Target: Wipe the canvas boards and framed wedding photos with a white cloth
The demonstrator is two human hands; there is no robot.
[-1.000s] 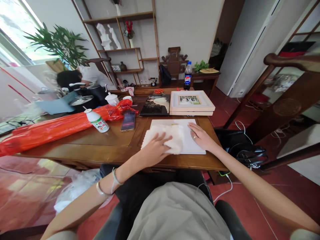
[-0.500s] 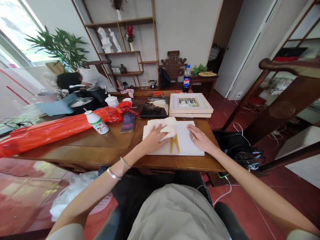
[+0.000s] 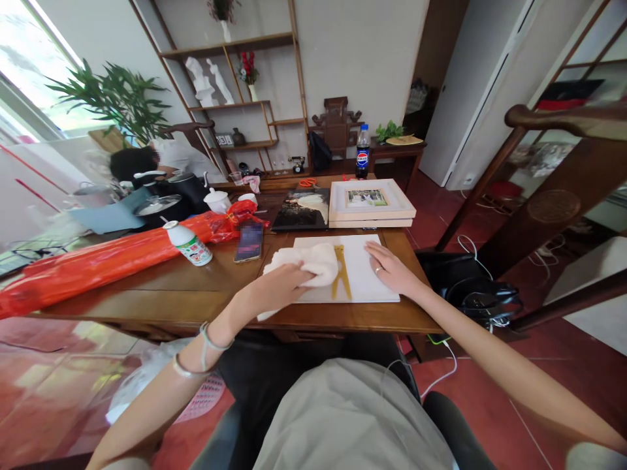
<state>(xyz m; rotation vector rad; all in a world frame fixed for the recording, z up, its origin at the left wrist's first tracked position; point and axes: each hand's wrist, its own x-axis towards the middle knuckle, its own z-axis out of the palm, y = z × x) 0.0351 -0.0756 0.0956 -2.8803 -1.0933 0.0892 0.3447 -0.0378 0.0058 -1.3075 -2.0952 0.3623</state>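
My left hand [image 3: 279, 285] is closed on a folded white cloth [image 3: 321, 262], which lies over the left part of a flat white panel [image 3: 365, 287] near the table's front edge. Just right of the cloth, a yellow-brown A-like shape [image 3: 341, 277] shows on the panel; its upper part is partly beside the cloth. My right hand [image 3: 390, 269], wearing a ring, rests with fingers stretched out along the panel's right edge. It holds nothing.
Behind the panel lie a dark picture panel [image 3: 300, 210] and stacked white frames [image 3: 406, 210]. A phone [image 3: 249, 241], a white bottle [image 3: 189, 243] and a red plastic-wrapped roll [image 3: 112, 251] are to the left. A cola bottle [image 3: 362, 153] stands behind. Another person sits at far left.
My left hand has drawn the cloth left and toward me, uncovering more of the yellow-brown shape and the panel's far side. My right hand stays at the panel's right edge.
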